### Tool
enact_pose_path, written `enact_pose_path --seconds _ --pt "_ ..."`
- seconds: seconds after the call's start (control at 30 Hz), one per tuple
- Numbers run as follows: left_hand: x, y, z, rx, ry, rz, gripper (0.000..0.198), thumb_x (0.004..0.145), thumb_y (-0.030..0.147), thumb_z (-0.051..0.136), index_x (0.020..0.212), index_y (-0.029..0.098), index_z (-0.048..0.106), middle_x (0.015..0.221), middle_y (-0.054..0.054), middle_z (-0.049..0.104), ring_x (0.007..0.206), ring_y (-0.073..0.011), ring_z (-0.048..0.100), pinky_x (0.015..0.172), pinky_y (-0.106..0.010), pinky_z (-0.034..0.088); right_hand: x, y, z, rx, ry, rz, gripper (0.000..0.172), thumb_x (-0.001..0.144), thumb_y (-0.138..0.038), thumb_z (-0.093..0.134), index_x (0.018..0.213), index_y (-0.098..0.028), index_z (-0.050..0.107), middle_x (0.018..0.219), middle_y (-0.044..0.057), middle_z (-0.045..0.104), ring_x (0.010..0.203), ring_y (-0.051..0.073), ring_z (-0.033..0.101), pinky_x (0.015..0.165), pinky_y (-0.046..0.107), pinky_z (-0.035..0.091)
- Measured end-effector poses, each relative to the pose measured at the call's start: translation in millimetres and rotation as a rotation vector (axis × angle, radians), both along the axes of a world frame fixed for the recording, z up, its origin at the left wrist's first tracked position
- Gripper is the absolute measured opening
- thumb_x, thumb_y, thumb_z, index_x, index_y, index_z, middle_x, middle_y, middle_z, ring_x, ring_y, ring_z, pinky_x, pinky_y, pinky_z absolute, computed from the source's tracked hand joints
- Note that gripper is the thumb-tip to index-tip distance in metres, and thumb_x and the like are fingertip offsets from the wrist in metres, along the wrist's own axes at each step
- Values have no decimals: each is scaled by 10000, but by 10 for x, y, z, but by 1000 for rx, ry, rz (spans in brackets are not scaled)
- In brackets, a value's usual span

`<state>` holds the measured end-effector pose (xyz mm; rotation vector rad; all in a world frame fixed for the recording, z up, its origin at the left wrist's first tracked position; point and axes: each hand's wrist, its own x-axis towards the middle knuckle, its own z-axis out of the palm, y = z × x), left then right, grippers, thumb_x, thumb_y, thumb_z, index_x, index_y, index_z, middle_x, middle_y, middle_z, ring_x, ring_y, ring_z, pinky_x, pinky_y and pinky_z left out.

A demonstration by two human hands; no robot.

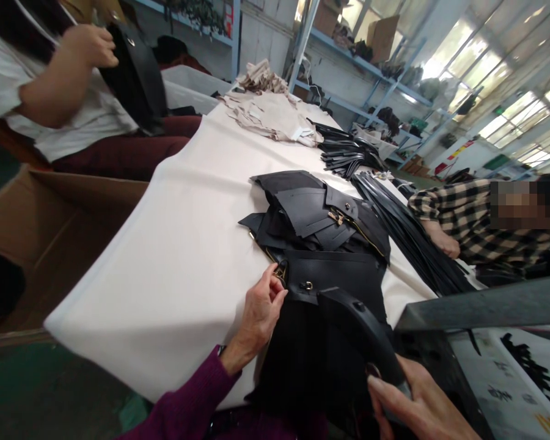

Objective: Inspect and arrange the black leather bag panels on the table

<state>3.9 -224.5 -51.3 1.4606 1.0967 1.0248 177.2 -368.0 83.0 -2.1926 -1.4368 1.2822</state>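
Note:
My left hand is closed in a pinch at the left edge of a black leather bag piece. Gold zipper hardware shows at its fingertips. A small gold fitting sits on the same piece, just right of those fingers. Low on the right, my right hand grips a curved black leather flap that bends over the dark material in front of me. Its lower fingers are partly hidden. Beyond both hands lies a pile of black leather bag pieces with gold zippers.
The pieces lie on a white-covered table. Farther back are beige material and black strips. A person at left holds a black bag piece above a cardboard box. Another person in a checked shirt is at right, near a metal bar.

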Motion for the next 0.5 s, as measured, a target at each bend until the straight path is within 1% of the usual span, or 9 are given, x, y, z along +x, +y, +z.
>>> enact_pose_path --seconds 0.07,0.13,0.23,0.27,0.3,0.37,0.43,0.5 --pt "0 4 -3 -6 -1 -6 489 765 160 507 1246 161 424 724 23 525 611 -113 518 640 -239 436 -92 50 -50 -14 80 -28 347 851 -441 443 612 -194 490 518 -21 564 549 162 576 603 269 433" --pt "-1 9 -33 -1 12 -8 496 768 177 510 1256 163 416 734 22 527 619 -114 529 651 -243 446 -204 110 -66 -7 167 -31 236 836 -361 479 676 -188 489 496 -51 526 480 130 539 515 225 401" --pt "-10 25 -101 8 49 -13 511 776 215 516 1272 178 401 763 19 538 644 -117 548 670 -249 462 -315 130 7 14 242 -28 66 794 -204 488 731 -186 498 510 -73 514 466 99 504 477 188 360" --pt "-15 34 -120 8 62 -19 514 776 229 521 1273 179 400 771 18 541 650 -118 554 677 -252 468 -320 102 43 19 247 -42 52 770 -162 483 730 -188 503 515 -76 513 481 96 502 487 183 360" --pt "-20 46 -135 7 75 -28 517 774 244 527 1272 177 401 776 17 543 653 -118 558 683 -256 473 -306 55 76 20 244 -62 58 752 -145 483 724 -189 508 523 -77 514 497 97 504 498 183 364" --pt "-28 79 -147 10 102 -41 525 768 276 539 1265 171 407 770 20 539 643 -119 559 687 -264 482 -221 -91 110 45 178 -130 56 757 -194 505 703 -194 521 547 -68 530 541 112 525 526 190 383" --pt "-24 123 -138 16 137 -41 525 764 319 549 1249 161 423 760 19 528 623 -124 553 665 -271 488 -74 -269 94 80 69 -194 193 796 -331 517 655 -201 535 553 -44 560 590 143 558 586 214 421" --pt "-2 178 -114 43 196 -1 512 751 359 566 1203 142 465 768 7 515 607 -134 543 636 -285 489 110 -421 41 101 -22 -229 348 826 -442 483 572 -210 531 537 -12 586 624 176 587 649 248 446"
